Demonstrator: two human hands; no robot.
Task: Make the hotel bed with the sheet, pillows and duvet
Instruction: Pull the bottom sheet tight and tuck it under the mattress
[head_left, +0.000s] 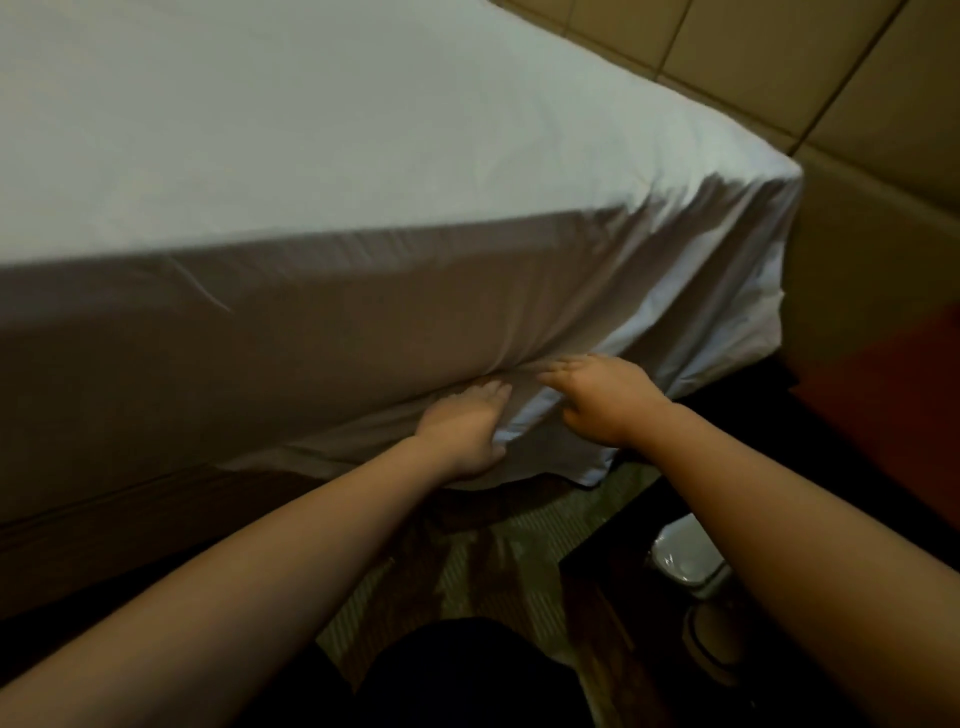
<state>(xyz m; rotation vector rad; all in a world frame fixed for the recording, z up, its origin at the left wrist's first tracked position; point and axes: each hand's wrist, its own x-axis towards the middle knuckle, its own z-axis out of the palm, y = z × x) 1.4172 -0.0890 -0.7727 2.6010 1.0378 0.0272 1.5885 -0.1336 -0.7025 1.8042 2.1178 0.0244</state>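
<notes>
So the white cotton bed sheet (363, 130) is spread smooth over the top of the mattress and hangs down the near side, bunching into diagonal creases at the corner on the right. Your left hand (462, 426) is down at the bottom edge of the mattress side, with the thumb and fingers curled round a loose fold of that sheet. Your right hand (602, 400) is just beside it, fingers straight and flat against the hanging fabric, gripping nothing. The sheet's loose corner dangles below both hands, over the dark brown bed base (78, 519) and the green patterned carpet (493, 561). Beige padded wall panels (779, 62) sit behind the bed, and a small white lined bin (685, 556) stands on the floor under your right forearm.
</notes>
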